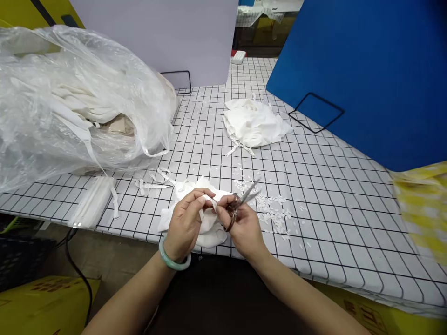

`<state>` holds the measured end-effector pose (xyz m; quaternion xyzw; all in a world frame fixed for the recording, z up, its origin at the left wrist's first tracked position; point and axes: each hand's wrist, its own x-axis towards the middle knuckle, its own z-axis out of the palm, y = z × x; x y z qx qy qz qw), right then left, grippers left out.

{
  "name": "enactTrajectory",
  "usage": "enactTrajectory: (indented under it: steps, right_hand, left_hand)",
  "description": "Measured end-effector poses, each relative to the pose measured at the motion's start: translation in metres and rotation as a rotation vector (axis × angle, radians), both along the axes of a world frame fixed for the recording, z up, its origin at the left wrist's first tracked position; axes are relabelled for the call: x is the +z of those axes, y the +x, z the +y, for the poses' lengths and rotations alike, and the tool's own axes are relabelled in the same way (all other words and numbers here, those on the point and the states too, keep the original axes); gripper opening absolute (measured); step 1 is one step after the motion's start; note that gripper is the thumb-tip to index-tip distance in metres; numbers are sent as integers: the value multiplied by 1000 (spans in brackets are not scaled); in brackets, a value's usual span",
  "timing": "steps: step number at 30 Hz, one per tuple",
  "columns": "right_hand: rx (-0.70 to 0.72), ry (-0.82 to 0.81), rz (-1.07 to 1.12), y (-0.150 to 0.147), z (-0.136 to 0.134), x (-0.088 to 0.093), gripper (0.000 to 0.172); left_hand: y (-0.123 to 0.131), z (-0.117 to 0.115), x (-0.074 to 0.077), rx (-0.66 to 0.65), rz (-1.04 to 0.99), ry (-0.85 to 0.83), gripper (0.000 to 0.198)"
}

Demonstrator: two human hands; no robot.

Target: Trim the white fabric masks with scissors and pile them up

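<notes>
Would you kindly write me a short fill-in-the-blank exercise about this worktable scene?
1. The right hand holds a pair of ____.
2. The left hand pinches cloth that is ____ in colour.
3. The bangle is pale ____.
4. The large clear plastic bag lies in the ____ half of the picture.

Missing words: scissors; white; green; left.

on that table [335, 204], a bag [139, 65] lies left, scraps [274, 209] right of the held garment [210, 236], a cloth pile [256, 122] behind.
</notes>
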<state>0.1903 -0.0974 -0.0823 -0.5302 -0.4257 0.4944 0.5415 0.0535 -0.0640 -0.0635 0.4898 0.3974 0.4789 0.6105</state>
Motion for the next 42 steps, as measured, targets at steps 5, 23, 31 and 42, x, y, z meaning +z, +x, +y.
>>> enactTrajectory:
  steps: [5,23,31,42]
  right_hand:
    - [-103,190,-294,1,-13,-5,2]
    - [458,216,-652,76,4,18,43]
    - [606,322,-766,80,6,25,38]
    - [618,383,-735,76,7,23,39]
  left_hand:
    - [0,-1,-2,20,235,126,23]
    - [-13,7,13,-497,-104,-220,34]
    - [-11,9,14,-571,-184,-268,34]
    - [-4,8,8,-619,-166,-314,31]
